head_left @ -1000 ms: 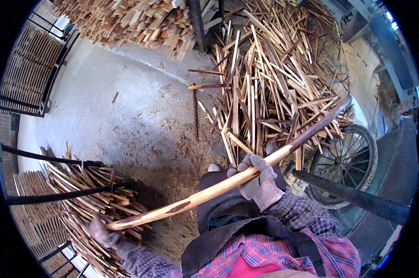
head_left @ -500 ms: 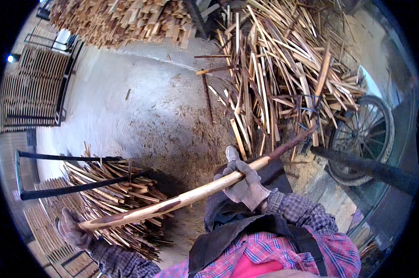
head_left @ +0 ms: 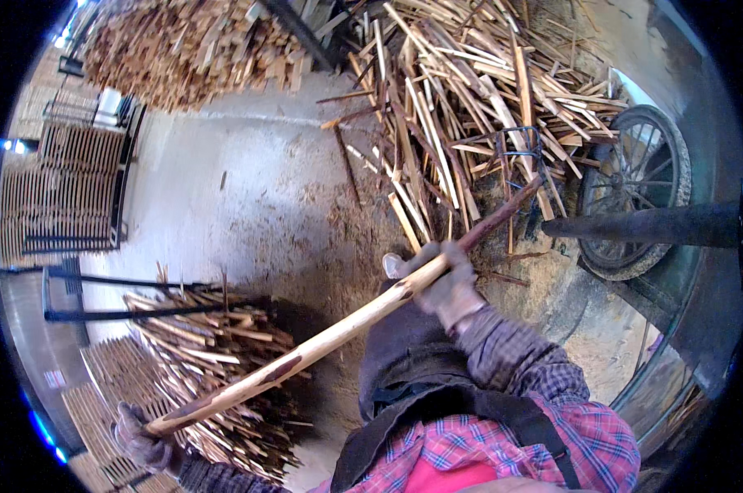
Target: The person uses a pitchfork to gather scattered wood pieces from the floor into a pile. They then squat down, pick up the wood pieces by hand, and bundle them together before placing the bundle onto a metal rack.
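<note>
A long, slightly curved wooden pole [head_left: 330, 338], mostly peeled to pale wood with dark bark patches, slants across in front of me. Its upper right end keeps its reddish-brown bark. My left hand [head_left: 144, 437], in a grey work glove, is closed around the lower left end. Farther up, my right hand [head_left: 452, 283], gloved too, grips the pole just below the barked stretch. Beneath the left part of the pole lies a stack of thin wood strips [head_left: 223, 353] in a cart with a dark metal handle frame [head_left: 125, 311].
A loose heap of wood slats [head_left: 462, 107] spreads ahead on the right, beside a spoked wheel [head_left: 639, 189] and a dark metal bar [head_left: 651, 228]. Cut wood pieces [head_left: 199, 49] are piled at the far left. Slatted stacks [head_left: 63, 189] stand along the left side.
The pole has tilted more steeply, its left end dropping slightly and right end rising. My right hand has moved up and right with it. The whole view has shifted a little.
</note>
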Demonstrator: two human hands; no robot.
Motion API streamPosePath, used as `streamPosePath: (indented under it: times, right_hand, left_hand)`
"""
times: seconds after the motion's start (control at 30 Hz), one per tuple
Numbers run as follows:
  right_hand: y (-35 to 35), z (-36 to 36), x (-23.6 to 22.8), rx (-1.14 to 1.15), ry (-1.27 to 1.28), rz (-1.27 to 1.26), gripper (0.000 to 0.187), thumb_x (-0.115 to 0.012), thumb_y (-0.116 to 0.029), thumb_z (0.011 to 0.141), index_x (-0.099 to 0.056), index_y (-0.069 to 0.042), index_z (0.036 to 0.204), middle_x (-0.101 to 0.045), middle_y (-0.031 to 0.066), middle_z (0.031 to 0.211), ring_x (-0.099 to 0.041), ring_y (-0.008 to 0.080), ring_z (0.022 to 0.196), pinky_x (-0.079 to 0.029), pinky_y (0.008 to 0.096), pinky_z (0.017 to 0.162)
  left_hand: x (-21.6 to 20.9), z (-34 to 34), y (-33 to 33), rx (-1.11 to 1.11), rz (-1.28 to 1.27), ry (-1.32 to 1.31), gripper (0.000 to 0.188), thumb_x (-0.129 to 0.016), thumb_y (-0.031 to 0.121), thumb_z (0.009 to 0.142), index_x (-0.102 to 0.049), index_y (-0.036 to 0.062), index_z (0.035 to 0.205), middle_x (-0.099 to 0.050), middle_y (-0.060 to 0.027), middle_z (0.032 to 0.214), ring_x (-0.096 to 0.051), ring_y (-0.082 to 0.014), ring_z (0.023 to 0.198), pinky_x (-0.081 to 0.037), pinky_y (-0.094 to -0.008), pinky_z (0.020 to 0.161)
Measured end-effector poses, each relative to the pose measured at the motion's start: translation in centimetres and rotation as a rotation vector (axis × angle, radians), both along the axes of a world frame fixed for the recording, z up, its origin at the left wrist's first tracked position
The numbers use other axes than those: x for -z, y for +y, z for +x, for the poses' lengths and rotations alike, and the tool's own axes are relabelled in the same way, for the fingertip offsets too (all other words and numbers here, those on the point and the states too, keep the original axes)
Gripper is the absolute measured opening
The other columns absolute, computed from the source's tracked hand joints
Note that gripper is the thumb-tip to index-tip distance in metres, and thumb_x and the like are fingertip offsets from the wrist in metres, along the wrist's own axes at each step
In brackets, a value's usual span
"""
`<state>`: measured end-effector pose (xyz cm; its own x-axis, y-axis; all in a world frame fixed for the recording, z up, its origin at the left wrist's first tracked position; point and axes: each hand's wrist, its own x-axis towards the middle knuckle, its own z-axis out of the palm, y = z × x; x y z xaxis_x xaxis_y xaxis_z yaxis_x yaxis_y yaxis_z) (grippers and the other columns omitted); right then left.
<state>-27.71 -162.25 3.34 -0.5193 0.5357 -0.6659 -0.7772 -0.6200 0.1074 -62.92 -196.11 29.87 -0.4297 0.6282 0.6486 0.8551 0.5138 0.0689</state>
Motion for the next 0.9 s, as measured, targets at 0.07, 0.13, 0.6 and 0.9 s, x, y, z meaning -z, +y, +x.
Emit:
streamPosePath:
  times: [0.07,0.13,0.6,0.9]
  right_hand:
    - [-0.6,1.3,3.9,-0.002,-0.149,-0.087,0.023,-0.056,-0.030,0.081,-0.052,-0.008,0.074,-0.051,0.0052,0.061,-0.052,0.0252,0.060,-0.048,0.0442,0.059]
    - [-2.8,1.1,5.6,-0.084,-0.374,-0.038,0.021,-0.058,-0.029,0.079,-0.051,-0.010,0.075,-0.048,0.0031,0.060,-0.047,0.0222,0.052,-0.047,0.0429,0.054]
    - [-25.6,-7.8,5.8,-0.888,-0.831,-0.117,0.012,-0.061,-0.022,0.077,-0.051,-0.015,0.073,-0.049,0.0010,0.059,-0.049,0.0214,0.051,-0.046,0.0436,0.053]
    - [-27.5,-23.2,15.2,-1.452,-0.669,0.273,0.017,-0.060,-0.014,0.063,-0.046,-0.005,0.066,-0.048,0.0093,0.059,-0.049,0.0297,0.047,-0.046,0.0428,0.051]
  left_hand:
    - [0.5,3.5,-0.4,-0.075,-0.205,0.171,0.043,-0.062,0.013,0.077,-0.051,-0.0013,0.116,-0.054,-0.0116,0.089,-0.055,-0.0236,0.082,-0.048,-0.0362,0.075]
    - [0.4,4.3,-2.5,-0.095,-0.465,0.640,0.036,-0.061,0.007,0.076,-0.054,0.0006,0.110,-0.057,-0.0107,0.078,-0.055,-0.0269,0.071,-0.045,-0.0404,0.072]
    - [15.5,20.3,-43.7,-1.103,-0.895,-0.538,0.016,-0.064,0.010,0.055,-0.055,0.0121,0.069,-0.053,-0.0074,0.063,-0.052,-0.0272,0.066,-0.041,-0.0380,0.061]
    - [17.1,37.3,-35.3,-1.164,-1.096,-2.036,0.040,-0.061,0.053,0.069,-0.064,0.0245,0.098,-0.065,-0.0023,0.079,-0.062,-0.0175,0.073,-0.048,-0.0318,0.068]
